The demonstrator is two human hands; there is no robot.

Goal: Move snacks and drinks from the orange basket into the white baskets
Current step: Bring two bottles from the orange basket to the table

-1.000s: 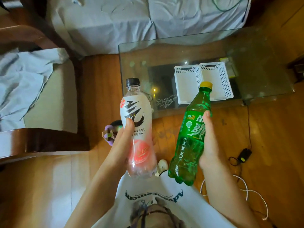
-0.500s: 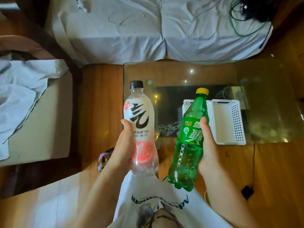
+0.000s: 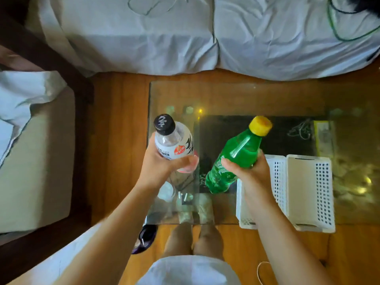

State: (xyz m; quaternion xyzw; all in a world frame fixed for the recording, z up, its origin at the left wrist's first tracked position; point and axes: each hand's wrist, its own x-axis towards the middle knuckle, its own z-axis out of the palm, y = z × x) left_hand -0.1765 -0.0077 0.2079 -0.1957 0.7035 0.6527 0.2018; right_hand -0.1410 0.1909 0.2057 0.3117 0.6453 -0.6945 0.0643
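I see my left hand [image 3: 162, 163] holding a clear bottle [image 3: 174, 145] and my right hand [image 3: 246, 171] holding a green bottle [image 3: 236, 159] over a glass table [image 3: 236, 97] by a bed [image 3: 185, 33].

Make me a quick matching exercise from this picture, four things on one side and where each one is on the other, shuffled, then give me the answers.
Things:
1. green bottle
2. clear bottle
3. white baskets
4. white sheet

Places:
A. draped over furniture beyond the glass table
B. gripped by the left hand
C. on the near right of the tabletop
D. gripped by the right hand

Pairs: 1-D, 2-B, 3-C, 4-A
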